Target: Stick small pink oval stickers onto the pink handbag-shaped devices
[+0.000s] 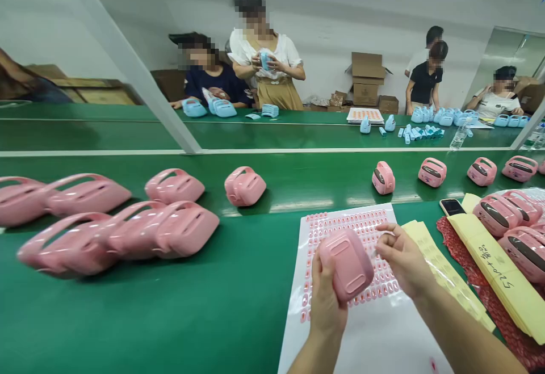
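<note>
My left hand point(327, 306) grips a glossy pink plastic housing point(347, 265), its flat side with two raised oval bars facing me. To the right of it, my right hand point(402, 257) is closed in a pinch, fingertips close to the housing's edge. Something small and pale may be between those fingertips, but I cannot make it out. Beneath both hands lies a white sheet point(361, 340) with rows of small pink-red oval stickers point(336, 223), partly covered by the housing and hands.
Several handled pink housings point(187, 229) stand at the left. More pink units point(432, 172) line the green surface ahead. At right are yellow sticker sheets point(447, 272), a phone point(452, 207), and red bubble wrap point(464, 260). Across the table, co-workers handle blue housings point(221, 107).
</note>
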Motion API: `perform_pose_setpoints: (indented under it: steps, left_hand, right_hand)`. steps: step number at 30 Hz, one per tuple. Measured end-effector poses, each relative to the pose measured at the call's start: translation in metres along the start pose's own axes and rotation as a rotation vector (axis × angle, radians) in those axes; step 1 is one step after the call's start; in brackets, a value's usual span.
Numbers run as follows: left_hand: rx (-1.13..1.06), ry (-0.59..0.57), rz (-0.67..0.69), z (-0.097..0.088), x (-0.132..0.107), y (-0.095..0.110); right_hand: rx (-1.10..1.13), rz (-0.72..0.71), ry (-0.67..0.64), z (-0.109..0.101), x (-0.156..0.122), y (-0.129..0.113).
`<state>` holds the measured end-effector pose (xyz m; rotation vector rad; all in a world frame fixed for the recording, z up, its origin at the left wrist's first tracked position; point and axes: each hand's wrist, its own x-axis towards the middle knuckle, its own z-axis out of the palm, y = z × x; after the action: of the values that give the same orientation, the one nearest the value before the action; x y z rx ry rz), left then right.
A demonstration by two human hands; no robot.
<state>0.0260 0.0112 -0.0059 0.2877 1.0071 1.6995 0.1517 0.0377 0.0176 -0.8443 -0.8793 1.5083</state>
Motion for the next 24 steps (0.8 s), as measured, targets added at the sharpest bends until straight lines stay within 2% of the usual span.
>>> perform_pose_setpoints:
  steps: [2,5,13,24]
  left_hand:
    - [0.0,-0.012,0.014,0.003,-0.002,-0.001]
    - [0.004,-0.021,-0.002,0.003,-0.004,-0.002]
    - [0.008,-0.035,0.025,-0.001,-0.004,-0.002]
    - [0.024,-0.032,0.044,-0.002,-0.003,-0.002]
  right_hand:
    - [-0.03,0.004,-0.015,0.019,-0.006,0.007]
    - [-0.078,0.023,-0.009,0.03,-0.007,0.012]
    - [-0.162,-0.002,-0.009,0.028,-0.006,0.012]
    - [-0.248,-0.055,-0.089,0.019,-0.005,0.02]
